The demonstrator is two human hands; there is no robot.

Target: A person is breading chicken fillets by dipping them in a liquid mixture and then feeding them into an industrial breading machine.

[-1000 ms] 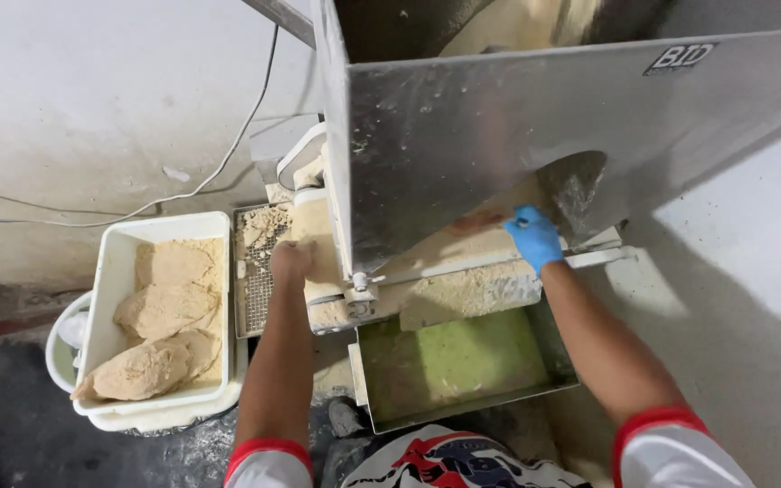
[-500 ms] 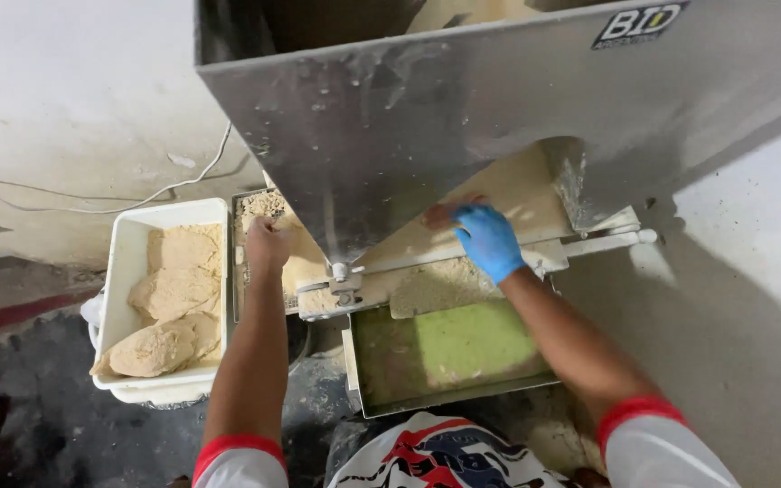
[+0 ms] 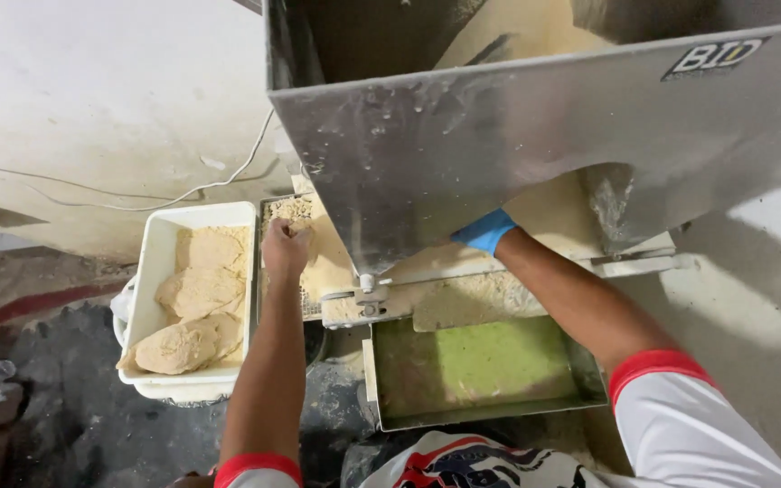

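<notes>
Left hand closed on dough at machine's outlet; gloved right hand hidden, grip unclear; white tub part-filled.

Count around the hopper

1 steel hopper; 1 white tub left of it holding 3 dough lumps; 1 green tray below it; 2 hands under it: 1 bare, 1 blue-gloved; 1 cable left.
</notes>
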